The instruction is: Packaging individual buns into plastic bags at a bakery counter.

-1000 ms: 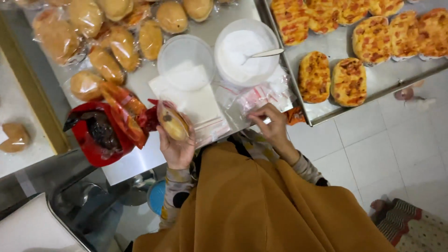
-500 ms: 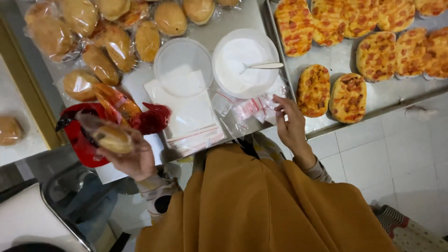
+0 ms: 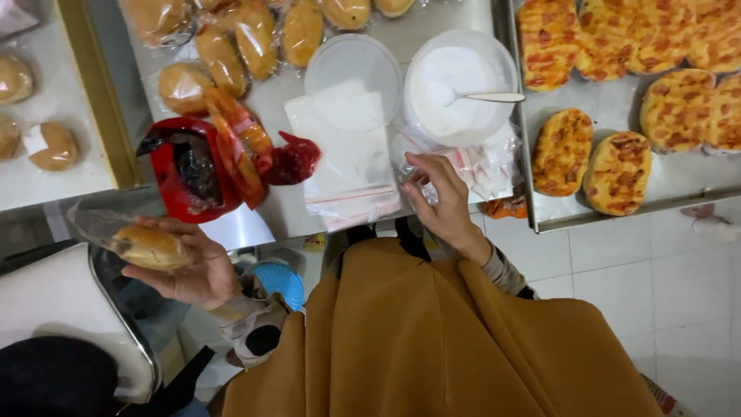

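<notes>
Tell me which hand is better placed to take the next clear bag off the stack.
Right. The right hand rests at the stack of clear bags; the left hand is off the table, holding a bagged bun.

The left hand (image 3: 185, 266) holds a bagged bun (image 3: 147, 245) out past the near edge of the worktop (image 3: 432, 22). Just beyond it, on the worktop, sits a bowl (image 3: 174, 174), and farther still lie wrapped buns (image 3: 231, 46). The right hand (image 3: 441, 202) rests at the worktop's near edge, touching a stack of flat plastic bags (image 3: 347, 162) on its left. Directly beyond that hand stands a tub (image 3: 455, 85) with a spoon (image 3: 494, 97) in it; a lid (image 3: 353, 71) lies left of the tub. To the hand's right, a tray (image 3: 617, 224) carries topped breads (image 3: 617, 171).
</notes>
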